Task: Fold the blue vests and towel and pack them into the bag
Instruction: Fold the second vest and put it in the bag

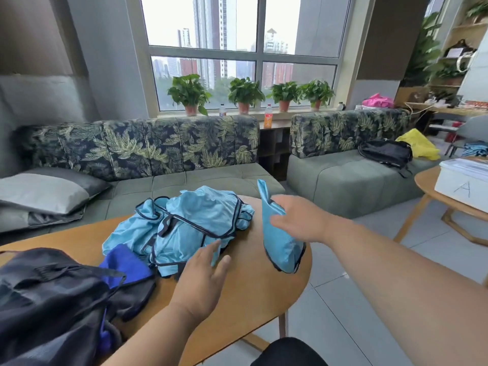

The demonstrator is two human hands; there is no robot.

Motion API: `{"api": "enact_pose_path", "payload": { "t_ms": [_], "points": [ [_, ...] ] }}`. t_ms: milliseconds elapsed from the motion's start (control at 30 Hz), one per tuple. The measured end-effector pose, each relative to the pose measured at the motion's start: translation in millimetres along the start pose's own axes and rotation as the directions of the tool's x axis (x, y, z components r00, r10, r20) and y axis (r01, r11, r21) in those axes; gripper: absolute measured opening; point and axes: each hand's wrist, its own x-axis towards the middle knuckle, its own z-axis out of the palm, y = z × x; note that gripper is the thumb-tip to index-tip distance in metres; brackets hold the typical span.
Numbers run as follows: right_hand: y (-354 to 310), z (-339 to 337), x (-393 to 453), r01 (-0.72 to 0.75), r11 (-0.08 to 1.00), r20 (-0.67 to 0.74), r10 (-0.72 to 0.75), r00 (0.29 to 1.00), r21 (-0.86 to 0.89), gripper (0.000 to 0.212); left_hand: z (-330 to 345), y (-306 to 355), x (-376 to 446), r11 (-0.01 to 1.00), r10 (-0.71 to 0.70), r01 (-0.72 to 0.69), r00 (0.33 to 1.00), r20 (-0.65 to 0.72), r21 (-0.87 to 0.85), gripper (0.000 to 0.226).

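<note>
A heap of light blue vests [190, 220] with dark trim lies crumpled on the wooden table [245, 294]. My right hand [298, 220] grips one light blue vest [280, 247] and holds it up over the table's right edge. My left hand [203, 281] hovers with straight fingers at the near edge of the heap, fingertips touching the cloth. A dark blue towel [124, 262] sits at the heap's left, partly tucked against the black bag [52, 305], which lies at the table's near left.
A green sofa [184, 180] with leaf-print cushions runs behind the table. A second sofa section [343, 175] at the right carries another black bag [385, 153]. A round side table [433, 194] with a white box [462, 183] stands at the far right. Tiled floor [356, 299] lies to the right.
</note>
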Motion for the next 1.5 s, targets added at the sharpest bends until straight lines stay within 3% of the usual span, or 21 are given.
{"api": "enact_pose_path", "payload": {
  "t_ms": [67,133,200,300,400,467,633,733,800,933,1100,1167,1233,1333,1500],
  "points": [
    [-34.6,2.2,-2.0,0.156,0.966,0.093,-0.139,0.986,-0.207,0.031,-21.3,-6.2,-14.5,0.999,-0.026,0.024,0.997,-0.071,-0.023,0.063],
    [-55.5,20.7,-9.0,0.262,0.901,0.186,-0.208,0.960,-0.345,0.024,-33.7,-16.6,-26.6,0.999,-0.033,0.034,0.995,-0.096,0.005,0.071],
    [-71.2,57.4,-22.5,0.306,0.870,0.262,-0.214,0.941,-0.388,0.006,-46.9,-31.2,-46.1,0.995,-0.038,0.045,0.996,-0.078,0.084,0.082],
    [-79.2,135.0,-47.2,0.368,0.824,0.386,-0.201,0.900,-0.430,0.028,-58.1,-59.0,-79.5,0.974,-0.076,0.073,0.997,0.004,0.215,0.098],
    [-82.1,192.9,-73.5,0.419,0.795,0.505,-0.168,0.846,-0.438,0.032,-60.9,-90.0,-110.0,0.948,-0.110,0.078,0.990,0.088,0.308,0.108],
    [-83.4,210.6,-86.8,0.448,0.793,0.560,-0.166,0.812,-0.413,0.032,-60.2,-107.6,-125.2,0.927,-0.114,0.054,0.983,0.143,0.371,0.103],
    [-71.9,216.4,-99.7,0.435,0.855,0.488,-0.262,0.833,-0.283,0.023,-54.1,-135.9,-138.5,0.918,-0.077,0.003,0.983,0.169,0.397,0.069],
    [-62.8,212.4,-103.7,0.438,0.881,0.455,-0.321,0.831,-0.179,0.012,-50.8,-131.7,-137.4,0.929,-0.036,-0.033,0.983,0.179,0.368,0.072],
    [-56.6,211.7,-107.1,0.439,0.889,0.424,-0.349,0.836,-0.134,0.012,-50.8,-131.3,-136.2,0.944,0.012,-0.067,0.986,0.168,0.324,0.058],
    [-37.4,210.8,-115.5,0.383,0.920,0.286,-0.345,0.894,-0.089,0.017,-50.5,-133.8,-134.6,0.955,0.057,-0.093,0.989,0.135,0.283,0.018],
    [-23.7,203.3,-122.3,0.158,0.969,0.261,-0.206,0.943,0.191,0.016,-59.4,-105.1,-131.3,0.980,0.099,-0.121,0.985,0.142,0.160,0.009],
    [-22.5,200.6,-120.1,0.072,0.950,0.275,-0.160,0.948,0.303,0.014,-61.0,-95.9,-129.4,0.997,0.006,-0.017,0.992,0.126,0.080,0.010],
    [-22.3,198.6,-116.4,0.037,0.938,0.325,-0.157,0.933,0.345,0.008,-62.2,-93.7,-124.8,0.995,-0.099,0.100,0.986,0.135,-0.004,0.013],
    [-25.4,194.9,-102.8,-0.039,0.932,0.428,-0.128,0.895,0.360,0.024,-59.3,-93.5,-114.3,0.981,-0.144,0.165,0.972,0.186,-0.102,0.012],
    [-31.3,187.0,-63.5,-0.230,0.870,0.466,0.000,0.885,0.436,0.012,-48.5,-88.2,-92.4,0.941,-0.255,0.280,0.956,0.146,-0.190,0.019]
  ]
}}
